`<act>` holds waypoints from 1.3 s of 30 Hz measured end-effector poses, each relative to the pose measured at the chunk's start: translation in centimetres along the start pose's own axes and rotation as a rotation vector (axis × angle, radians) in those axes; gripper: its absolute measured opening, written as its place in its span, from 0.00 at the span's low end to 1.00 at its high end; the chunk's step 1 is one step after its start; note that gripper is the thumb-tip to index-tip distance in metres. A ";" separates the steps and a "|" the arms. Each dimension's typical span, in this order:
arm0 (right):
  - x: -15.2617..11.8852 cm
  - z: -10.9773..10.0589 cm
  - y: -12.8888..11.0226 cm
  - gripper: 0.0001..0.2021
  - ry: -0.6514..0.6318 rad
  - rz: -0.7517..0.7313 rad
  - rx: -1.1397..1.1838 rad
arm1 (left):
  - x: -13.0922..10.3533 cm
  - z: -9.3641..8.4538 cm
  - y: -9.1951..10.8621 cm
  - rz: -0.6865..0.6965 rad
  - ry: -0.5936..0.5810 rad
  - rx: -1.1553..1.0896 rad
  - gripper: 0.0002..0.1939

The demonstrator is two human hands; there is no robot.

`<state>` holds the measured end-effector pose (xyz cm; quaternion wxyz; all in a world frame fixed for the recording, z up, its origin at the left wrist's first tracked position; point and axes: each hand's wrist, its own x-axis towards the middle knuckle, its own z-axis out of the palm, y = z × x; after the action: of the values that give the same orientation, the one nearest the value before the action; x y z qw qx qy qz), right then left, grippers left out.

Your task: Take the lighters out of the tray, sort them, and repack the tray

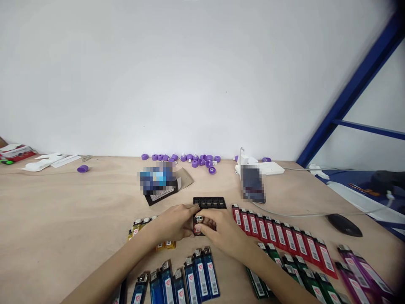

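Observation:
In the middle of the table stands a black tray (210,199) with rows of small square slots. My left hand (179,219) reaches to its left side, fingers bent and fingertips touching the tray's edge. My right hand (223,230) is curled over the front of the tray, thumb and fingers closed on a lighter (198,219). The lighter's metal top shows between the fingers; a bit of red shows below it, and most of its body is hidden. Yellow lighters (136,228) lie partly behind my left arm. Blue lighters (201,274) lie nearer to me.
A row of red lighters (281,234) slants to the right, with green lighters (316,287) and purple lighters (357,270) nearer. Purple caps (202,161) line the wall. A black box (163,194), a phone (253,183), a cable and a black mouse (344,224) lie around.

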<state>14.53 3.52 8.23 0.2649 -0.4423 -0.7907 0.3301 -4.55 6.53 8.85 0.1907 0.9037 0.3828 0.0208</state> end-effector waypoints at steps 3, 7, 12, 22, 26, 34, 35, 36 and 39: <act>0.0 0.2 -0.1 0.08 0.002 0.019 -0.023 | 0.0 -0.1 0.0 0.004 -0.003 0.010 0.22; -0.1 0.6 -0.2 0.09 -0.007 0.054 -0.051 | 0.1 -0.1 0.0 -0.002 -0.004 0.015 0.25; -0.3 -0.1 -0.5 0.04 -0.045 0.081 -0.047 | -0.1 -0.2 0.2 0.000 0.004 0.005 0.20; -5.2 -10.9 4.2 0.17 0.150 0.344 -0.205 | -0.2 -0.1 0.4 -0.032 -0.009 -0.031 0.29; -8.1 -11.8 7.4 0.29 0.110 0.404 -0.276 | -0.4 -0.3 0.2 -0.050 -0.012 -0.043 0.32; -9.9 -13.1 8.5 0.37 -0.022 0.479 -0.345 | -0.6 0.2 -1.2 -0.104 -0.021 -0.100 0.39; -10.5 -13.8 8.7 0.38 -0.010 0.496 -0.342 | -0.6 0.4 -1.5 -0.115 -0.014 -0.104 0.40; -11.1 -14.4 8.8 0.38 0.008 0.524 -0.342 | -0.6 0.7 -1.9 -0.128 -0.006 -0.108 0.40; -13.3 -15.7 9.3 0.40 0.092 0.565 -0.368 | -0.6 1.2 -2.5 -0.149 0.010 -0.119 0.41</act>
<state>36.79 0.07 9.58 0.1141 -0.6986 -0.6706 0.2218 -6.51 7.32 6.93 0.2431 0.8598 0.4479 0.0340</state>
